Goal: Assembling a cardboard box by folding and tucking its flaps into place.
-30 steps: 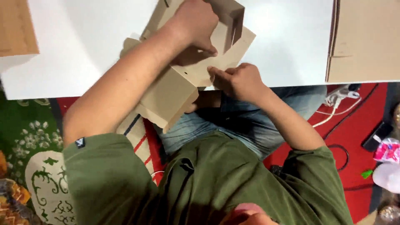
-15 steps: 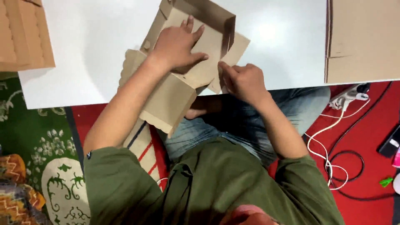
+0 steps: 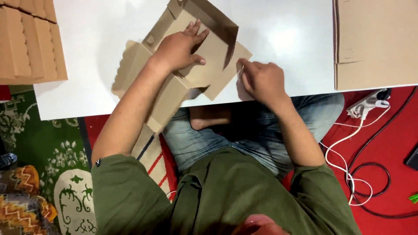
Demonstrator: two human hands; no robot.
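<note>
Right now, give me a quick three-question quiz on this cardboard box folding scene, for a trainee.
1. True or false: the left hand presses flat on the cardboard box.
2. What does the right hand touch? A) the white cable B) the box's flap edge C) the stack of flat cardboard
3. What colour is the table under the box?

Key: 1 true; 2 B; 3 white.

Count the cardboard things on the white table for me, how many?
3. A half-folded box under both hands in the middle, a stack of flat cardboard at the top left corner, and a flat sheet at the right. More may lie outside the picture.
</note>
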